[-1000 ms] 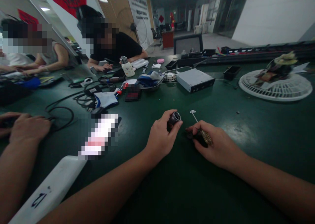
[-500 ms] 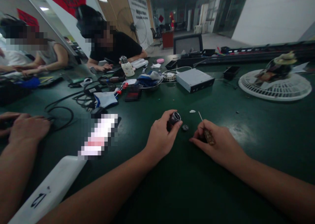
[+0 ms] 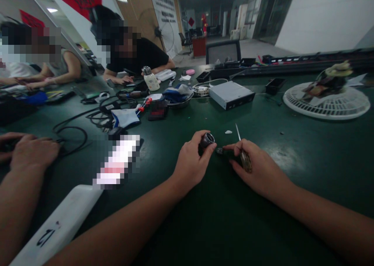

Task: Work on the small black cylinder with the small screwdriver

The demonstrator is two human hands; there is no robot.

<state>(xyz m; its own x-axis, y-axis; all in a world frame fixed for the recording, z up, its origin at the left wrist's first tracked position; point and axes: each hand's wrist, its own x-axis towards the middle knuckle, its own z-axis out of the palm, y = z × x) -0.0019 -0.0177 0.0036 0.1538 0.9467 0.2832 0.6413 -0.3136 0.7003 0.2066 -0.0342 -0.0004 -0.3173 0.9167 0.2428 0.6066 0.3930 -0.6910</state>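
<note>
My left hand (image 3: 191, 160) is closed around a short dark hollow cylinder (image 3: 207, 140), its round opening tilted up toward me. Just right of it, on the green table, lies a small dark round part (image 3: 219, 151). The index finger of my right hand (image 3: 254, 162) reaches out to that part's right edge and seems to touch it. A screwdriver (image 3: 246, 161) with a translucent amber handle stays tucked in the same hand, its thin shaft pointing up and away. My right thumb is apart from the index finger.
A white scrap (image 3: 228, 132) lies beyond my hands. Further back sit a grey disc drive (image 3: 231, 94) and a white fan grille (image 3: 327, 102). At left are a lit phone (image 3: 118, 162), a white stand (image 3: 55, 223), cables (image 3: 84, 131) and another person's hands (image 3: 35, 151).
My right index finger has stretched left to the small round part, and the screwdriver has swung more upright in that hand. My left hand holds the cylinder in the same place.
</note>
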